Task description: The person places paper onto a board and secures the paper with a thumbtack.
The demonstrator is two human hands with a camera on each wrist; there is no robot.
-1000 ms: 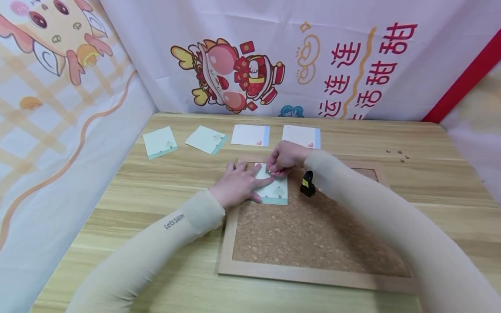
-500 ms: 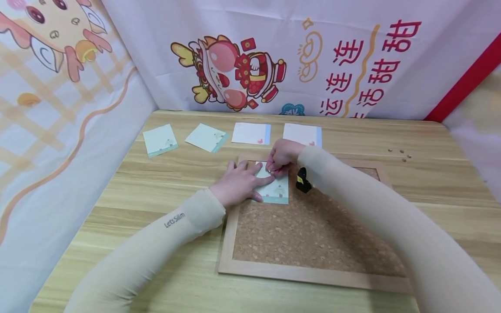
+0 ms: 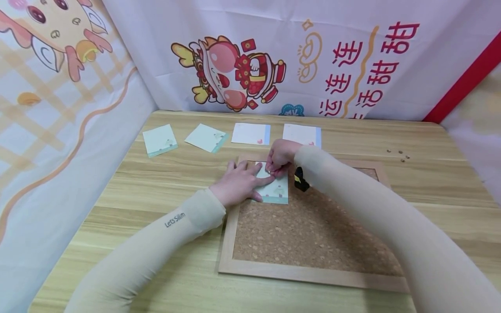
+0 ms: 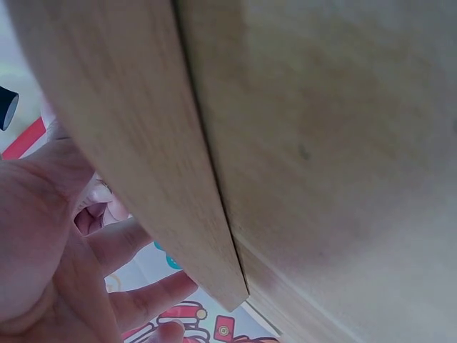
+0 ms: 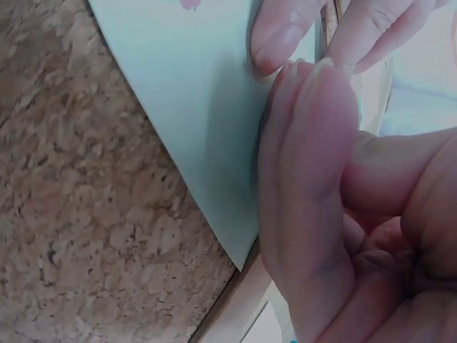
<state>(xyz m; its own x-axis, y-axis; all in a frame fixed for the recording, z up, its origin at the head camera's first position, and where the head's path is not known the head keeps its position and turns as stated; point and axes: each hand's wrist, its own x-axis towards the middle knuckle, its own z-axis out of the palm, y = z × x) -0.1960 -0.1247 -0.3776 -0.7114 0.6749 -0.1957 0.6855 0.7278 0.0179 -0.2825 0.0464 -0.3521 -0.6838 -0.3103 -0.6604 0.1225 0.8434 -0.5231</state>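
Observation:
A pale green note sheet [image 3: 277, 191] lies at the upper left corner of the framed corkboard [image 3: 297, 237]. My left hand [image 3: 236, 184] rests on it with fingers spread, holding it down across the frame's left side. At the sheet's upper part my right hand [image 3: 281, 156] pinches a tiny shiny thumbtack [image 3: 268, 171], mostly covered by the fingertips. In the right wrist view the curled fingers [image 5: 307, 164] stand over the sheet [image 5: 193, 107], close beside a left fingertip; the tack is hidden there. The left wrist view has the palm [image 4: 36, 236] beside the wooden frame [image 4: 143, 143].
Two green note sheets [image 3: 160, 140] [image 3: 205, 138] and two white ones with blue edges [image 3: 250, 133] [image 3: 301, 134] lie in a row behind the board. Several small thumbtacks [image 3: 400, 152] are on the wooden table [image 3: 137, 191] at the right. A printed cloth [image 3: 242, 26] hangs behind.
My right wrist has turned slightly and shifted a little left, while its fingertips keep to the same spot on the sheet. My left hand has not moved.

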